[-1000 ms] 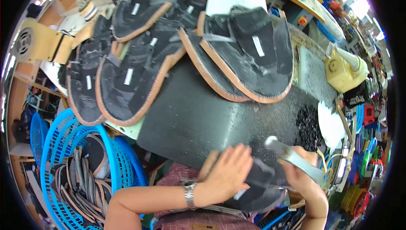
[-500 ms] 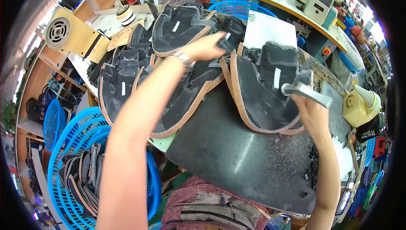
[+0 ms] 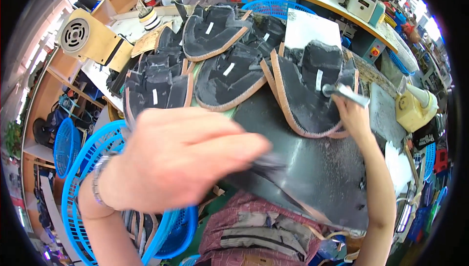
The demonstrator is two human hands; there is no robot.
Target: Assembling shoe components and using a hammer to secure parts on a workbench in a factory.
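Close to the camera, my left hand (image 3: 188,151) is closed and smeared by motion, gripping a blurred black panel (image 3: 266,167) with a tan edge. Much of that panel is behind the hand. My right hand (image 3: 354,114) is wrapped round a metal hammer (image 3: 348,95), whose round face is at a stacked black panel (image 3: 312,105). This stack has curved tan pinked edges and a small white tab on top. Further left, more such panels lie overlapping: one at the back (image 3: 212,34), one in the middle (image 3: 229,75), one at the left (image 3: 159,87).
The dark worktop (image 3: 327,168) lies before me. A blue basket (image 3: 68,207) with more panels stands at the lower left. A white board (image 3: 312,29) is behind the stack, and a yellowish container with a spout (image 3: 415,114) stands at the right. A cream machine (image 3: 90,36) is at the far left.
My left hand has come from the far panels toward me, bringing a black panel with it. The middle panel beneath is now exposed. My right hand stays with the hammer at the stack.
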